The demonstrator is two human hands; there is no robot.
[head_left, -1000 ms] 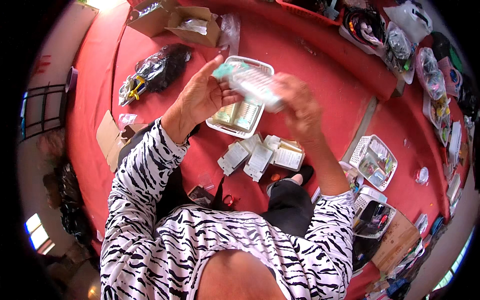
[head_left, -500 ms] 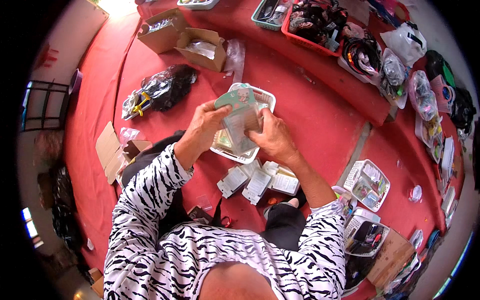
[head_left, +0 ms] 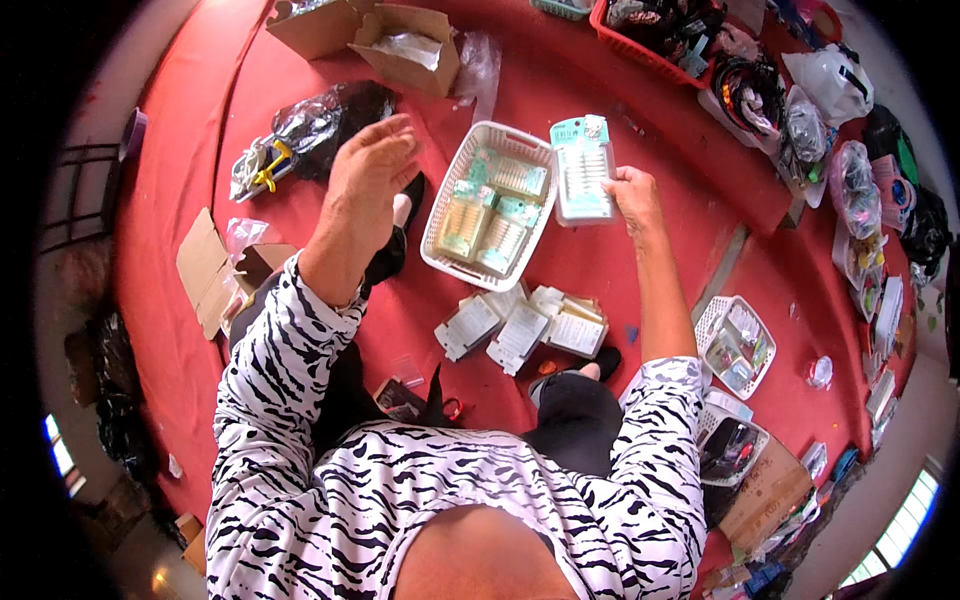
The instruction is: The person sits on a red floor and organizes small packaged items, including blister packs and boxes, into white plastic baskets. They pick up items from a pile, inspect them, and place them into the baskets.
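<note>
In my right hand (head_left: 638, 203) is a clear plastic pack (head_left: 583, 175) with a green header card, gripped by its lower right edge. Rows of small pale pieces show through its front; their exact kind I cannot make out. The pack is just right of a white plastic basket (head_left: 446, 262). Inside the basket lie several similar packs (head_left: 463, 222), some with yellowish contents. My left hand (head_left: 372, 175) is raised left of the basket, holding nothing, its fingers stretched out.
Several flat white packages (head_left: 521, 333) lie on the red floor covering (head_left: 660, 110) before my feet. Left are a black plastic bag (head_left: 330, 120) and cardboard boxes (head_left: 408, 45). Small white baskets (head_left: 737, 345) stand at right, and a red basket (head_left: 655, 45) of goods at the back.
My left hand has let go of the pack and moved up and left. With the pack, my right hand has moved right, uncovering the basket. The view has shifted slightly.
</note>
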